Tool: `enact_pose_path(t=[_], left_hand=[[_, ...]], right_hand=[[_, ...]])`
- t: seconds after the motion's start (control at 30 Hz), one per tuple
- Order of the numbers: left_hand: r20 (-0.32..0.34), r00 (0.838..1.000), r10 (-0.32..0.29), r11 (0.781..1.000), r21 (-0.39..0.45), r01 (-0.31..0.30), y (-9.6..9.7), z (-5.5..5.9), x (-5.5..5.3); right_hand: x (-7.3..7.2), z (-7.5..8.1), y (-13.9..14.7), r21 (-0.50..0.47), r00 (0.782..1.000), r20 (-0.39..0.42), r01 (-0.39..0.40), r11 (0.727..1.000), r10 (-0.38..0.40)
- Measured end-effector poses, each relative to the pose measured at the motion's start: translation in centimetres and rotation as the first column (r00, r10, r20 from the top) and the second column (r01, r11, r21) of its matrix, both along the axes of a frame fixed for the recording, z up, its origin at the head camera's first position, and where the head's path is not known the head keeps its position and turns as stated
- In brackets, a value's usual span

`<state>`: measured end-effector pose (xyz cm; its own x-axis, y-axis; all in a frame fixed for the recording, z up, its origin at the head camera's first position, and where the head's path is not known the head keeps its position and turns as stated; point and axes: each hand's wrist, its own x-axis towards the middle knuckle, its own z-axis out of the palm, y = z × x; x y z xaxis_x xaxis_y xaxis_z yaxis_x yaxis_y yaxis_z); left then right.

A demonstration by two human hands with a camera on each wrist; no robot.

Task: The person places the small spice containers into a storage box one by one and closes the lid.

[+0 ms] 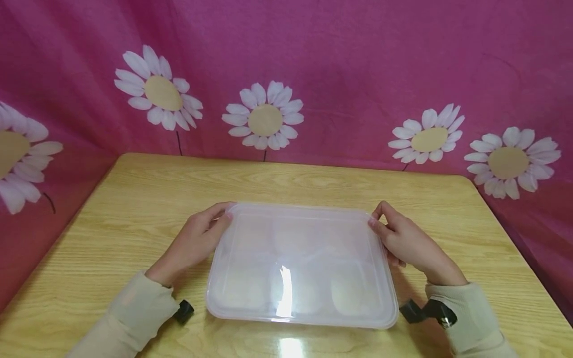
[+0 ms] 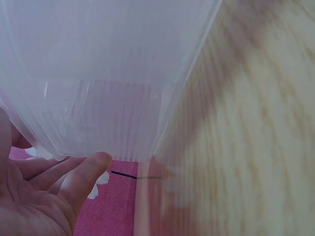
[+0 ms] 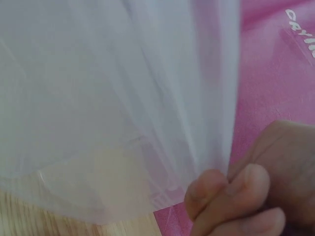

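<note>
A translucent plastic food container [image 1: 300, 248] with a lid is held between both hands, broad face up, above or on the table's near half; whether its base touches the wood I cannot tell. Rounded compartment shapes show faintly through the lid. At its far left corner the left hand [image 1: 197, 236] grips the rim, thumb on top; the left wrist view shows that hand [image 2: 49, 191] at the ribbed side wall. The right hand [image 1: 405, 241] pinches the far right corner between thumb and fingers. Up close, several curled fingertips of the right hand [image 3: 241, 196] meet the rim.
The light wood table [image 1: 147, 199] runs out to both sides and behind the container. A pink cloth [image 1: 340, 74] printed with white daisies hangs along the back and sides. Dark camera mounts [image 1: 413, 311] sit by the cuffs, close to the container's near corners.
</note>
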<state>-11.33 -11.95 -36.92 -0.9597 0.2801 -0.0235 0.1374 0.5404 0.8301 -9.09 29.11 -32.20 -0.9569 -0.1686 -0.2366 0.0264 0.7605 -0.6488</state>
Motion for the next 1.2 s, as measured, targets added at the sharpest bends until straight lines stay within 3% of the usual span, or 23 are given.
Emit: enact_pose_path(t=[0.33, 0.6, 0.7, 0.83, 0.97, 1.1, 1.2], left_hand=[[0.001, 1.000, 0.017, 1.000, 0.000, -0.017, 0.1, -0.2, -0.1], [-0.002, 1.000, 0.021, 1.000, 0.003, -0.021, 0.1, -0.2, 0.0], [0.014, 0.999, 0.029, 1.000, -0.006, -0.029, 0.0, 0.0, 0.1], [0.045, 0.998, 0.038, 0.999, -0.004, -0.038, 0.1, 0.1, 0.0], [0.036, 0.998, 0.045, 0.999, -0.004, -0.045, 0.2, 0.0, -0.1], [0.027, 0.998, 0.052, 0.999, 0.000, -0.052, 0.2, -0.2, -0.2], [0.033, 0.998, 0.053, 0.999, 0.005, -0.053, 0.2, -0.3, -0.2]], right_hand=[[-0.3, -0.6, 0.0, -0.065, 0.998, 0.030, 0.065, 0.996, -0.063], [-0.5, -1.0, -0.4, -0.010, 0.991, -0.104, 0.089, 0.996, -0.089], [-0.7, -1.0, -0.5, -0.012, 0.987, -0.116, 0.114, 0.993, -0.115], [-0.7, -1.2, -0.4, -0.037, 0.989, -0.072, 0.130, 0.991, -0.132], [-1.0, -1.3, 0.0, -0.085, 0.995, 0.004, 0.095, 0.992, -0.095], [-1.3, -1.7, 0.4, -0.195, 0.996, 0.075, 0.055, 0.979, -0.041], [-1.5, -2.1, 0.5, -0.278, 0.993, 0.113, 0.068, 0.958, -0.038]])
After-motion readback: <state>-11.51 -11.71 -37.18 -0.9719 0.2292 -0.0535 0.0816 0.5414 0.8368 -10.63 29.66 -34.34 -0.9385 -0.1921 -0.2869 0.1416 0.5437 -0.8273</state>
